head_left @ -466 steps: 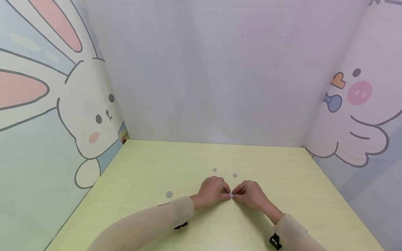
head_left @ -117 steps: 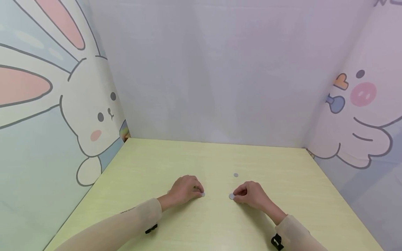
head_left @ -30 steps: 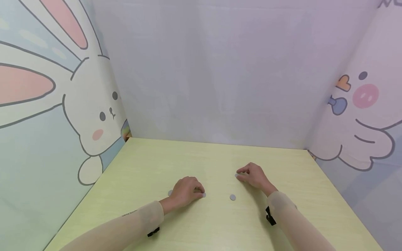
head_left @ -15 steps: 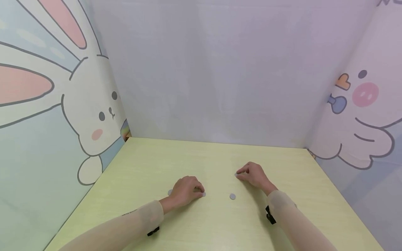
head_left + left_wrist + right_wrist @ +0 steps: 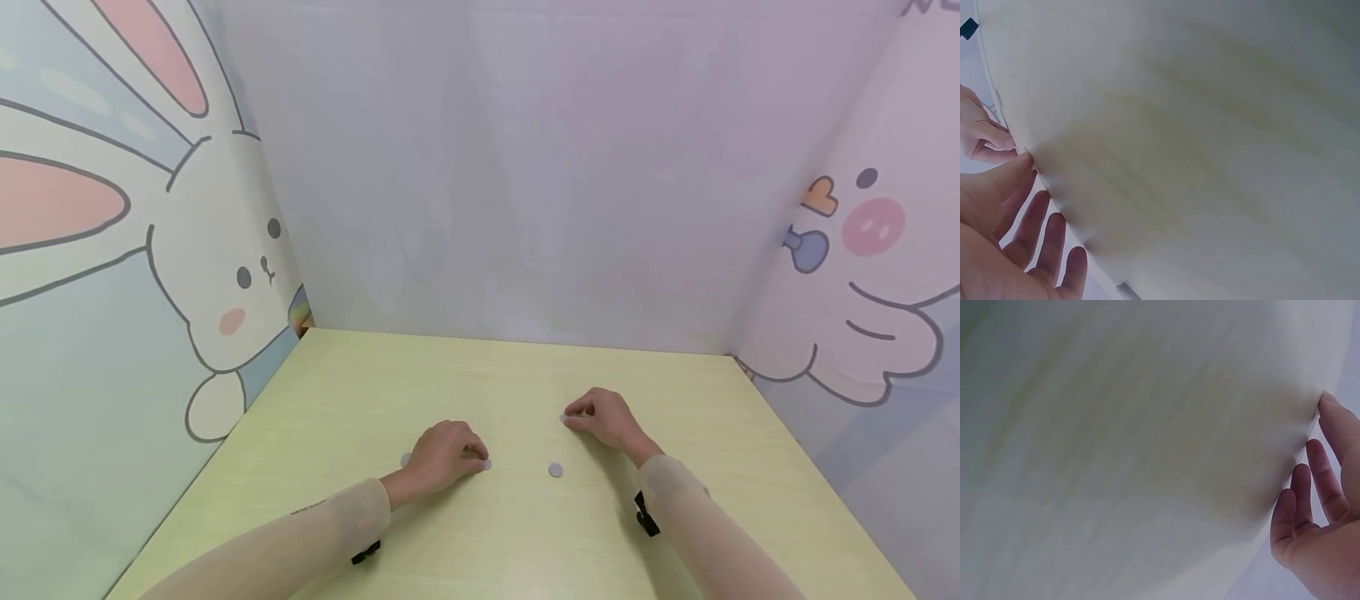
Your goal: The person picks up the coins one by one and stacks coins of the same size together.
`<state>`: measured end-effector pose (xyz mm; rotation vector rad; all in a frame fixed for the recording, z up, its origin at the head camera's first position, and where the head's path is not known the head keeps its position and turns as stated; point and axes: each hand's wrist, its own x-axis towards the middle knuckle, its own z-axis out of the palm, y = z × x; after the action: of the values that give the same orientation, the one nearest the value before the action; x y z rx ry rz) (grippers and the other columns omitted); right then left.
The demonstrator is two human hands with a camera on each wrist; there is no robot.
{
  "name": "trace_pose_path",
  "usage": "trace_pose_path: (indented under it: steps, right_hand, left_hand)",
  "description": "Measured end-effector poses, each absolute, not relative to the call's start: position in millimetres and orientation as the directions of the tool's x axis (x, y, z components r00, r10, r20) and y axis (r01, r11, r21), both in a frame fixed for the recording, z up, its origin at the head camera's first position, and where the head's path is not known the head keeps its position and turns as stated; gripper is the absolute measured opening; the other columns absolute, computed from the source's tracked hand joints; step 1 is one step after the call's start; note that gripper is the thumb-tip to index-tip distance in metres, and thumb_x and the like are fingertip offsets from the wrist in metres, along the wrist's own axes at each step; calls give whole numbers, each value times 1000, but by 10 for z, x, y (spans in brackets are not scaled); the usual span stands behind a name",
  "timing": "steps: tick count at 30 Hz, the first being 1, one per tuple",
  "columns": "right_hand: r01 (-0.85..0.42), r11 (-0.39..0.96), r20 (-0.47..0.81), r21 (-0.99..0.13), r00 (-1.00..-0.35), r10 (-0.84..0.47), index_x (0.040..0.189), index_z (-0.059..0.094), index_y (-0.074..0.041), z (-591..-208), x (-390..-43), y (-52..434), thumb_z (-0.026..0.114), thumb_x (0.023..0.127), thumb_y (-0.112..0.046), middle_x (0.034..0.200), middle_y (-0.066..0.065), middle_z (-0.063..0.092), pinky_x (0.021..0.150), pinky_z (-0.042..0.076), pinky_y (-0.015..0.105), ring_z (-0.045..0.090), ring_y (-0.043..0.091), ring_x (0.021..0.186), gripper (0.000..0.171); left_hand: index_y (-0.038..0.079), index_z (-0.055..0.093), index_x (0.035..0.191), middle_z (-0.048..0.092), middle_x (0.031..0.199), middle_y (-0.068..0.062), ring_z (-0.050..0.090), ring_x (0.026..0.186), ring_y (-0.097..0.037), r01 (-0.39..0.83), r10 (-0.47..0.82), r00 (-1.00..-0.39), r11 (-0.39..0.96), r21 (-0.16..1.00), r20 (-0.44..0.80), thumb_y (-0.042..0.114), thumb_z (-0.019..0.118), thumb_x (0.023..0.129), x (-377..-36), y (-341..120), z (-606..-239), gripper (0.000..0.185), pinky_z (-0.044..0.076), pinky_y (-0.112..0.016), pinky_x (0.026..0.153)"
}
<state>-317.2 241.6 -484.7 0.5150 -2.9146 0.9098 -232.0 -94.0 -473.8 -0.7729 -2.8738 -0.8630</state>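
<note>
In the head view my left hand (image 5: pixel 441 458) rests low over the table, thumb and forefinger pinching the edge of a small flat grey disc (image 5: pixel 487 464). Farther back and to the right, my right hand (image 5: pixel 609 419) pinches another grey disc (image 5: pixel 564 418), mostly covered by the fingertips. A third disc (image 5: pixel 556 470) lies flat between the hands, nearer the front. Partly hidden behind the left hand is one more disc (image 5: pixel 406 459). Both wrist views see the hands edge-on: left fingers (image 5: pixel 1054 240) and right fingers (image 5: pixel 1299 494) touch the tabletop. Whether the discs are coins I cannot tell.
The pale yellow-green table (image 5: pixel 480 542) reaches back to a plain light curtain (image 5: pixel 487 183). Printed cloths with a rabbit (image 5: pixel 210 275) and a white cartoon animal (image 5: pixel 847 308) stand along the left and right sides.
Earlier both hands met at the middle disc. The left hand has since drawn a far disc nearer; the right hand let go of the middle disc and took the back one. Little moves lately.
</note>
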Motion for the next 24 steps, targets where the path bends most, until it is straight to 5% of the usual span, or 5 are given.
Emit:
trace_pose_path:
  steps: [24]
  right_hand:
    - [-385, 772, 161, -506, -921, -355, 97, 87, -19, -4839, -3180, 2418, 86, 91, -19, 92, -6, 69, 72, 44, 29, 53, 12, 78, 5]
  left_hand:
    - [20, 86, 97, 77, 96, 10, 68, 93, -14, 466, 462, -874, 703, 538, 153, 24, 86, 92, -2295, -961, -4718, 6, 54, -33, 84]
